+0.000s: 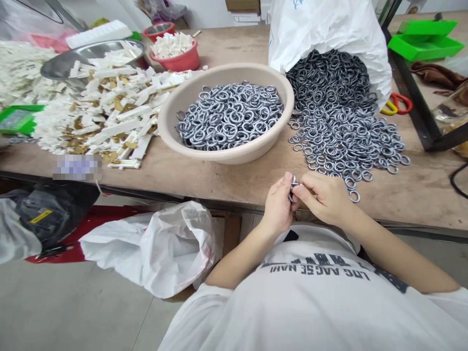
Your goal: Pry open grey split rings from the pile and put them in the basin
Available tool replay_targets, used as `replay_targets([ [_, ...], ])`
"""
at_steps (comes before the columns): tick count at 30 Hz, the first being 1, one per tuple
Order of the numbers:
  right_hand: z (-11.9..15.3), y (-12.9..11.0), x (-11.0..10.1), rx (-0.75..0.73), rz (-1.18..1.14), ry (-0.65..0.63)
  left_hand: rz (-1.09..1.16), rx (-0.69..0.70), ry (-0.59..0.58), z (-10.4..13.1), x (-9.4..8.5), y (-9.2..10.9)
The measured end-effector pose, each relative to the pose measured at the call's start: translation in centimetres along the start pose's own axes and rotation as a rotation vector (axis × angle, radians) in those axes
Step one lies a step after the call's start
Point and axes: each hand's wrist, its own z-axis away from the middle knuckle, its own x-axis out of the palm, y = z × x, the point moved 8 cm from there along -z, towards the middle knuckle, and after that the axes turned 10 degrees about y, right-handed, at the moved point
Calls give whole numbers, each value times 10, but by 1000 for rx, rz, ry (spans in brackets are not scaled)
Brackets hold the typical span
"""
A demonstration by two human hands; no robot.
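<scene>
At the table's front edge, my left hand [278, 204] is closed with thumb and fingers round a small grey ring [294, 181]. My right hand [325, 196] meets it from the right, its thumb and fingers pinched at the same ring. Fingers cover much of the ring, so I cannot tell whether a second piece is there too. Just beyond my hands lies a loose heap of grey rings [347, 139], spilling from a white sack [325, 27] on its side. A beige basin [226, 155] full of similar rings stands to the left of the heap.
White and brown plastic pieces [120, 114] are piled at the left, by a metal bowl [54, 68] and a red bowl [179, 61]. Red-and-yellow-handled scissors [402, 103], a black metal frame [413, 107] and green trays [426, 46] are at right. An open white bag [161, 248] stands below.
</scene>
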Motion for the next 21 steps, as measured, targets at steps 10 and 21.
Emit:
replay_targets([
  [10, -26, 79, 8, 354, 163, -51, -85, -32, -235, 20, 12, -1],
  [21, -93, 106, 49, 185, 377, -193, -25, -55, -29, 0, -27, 16],
])
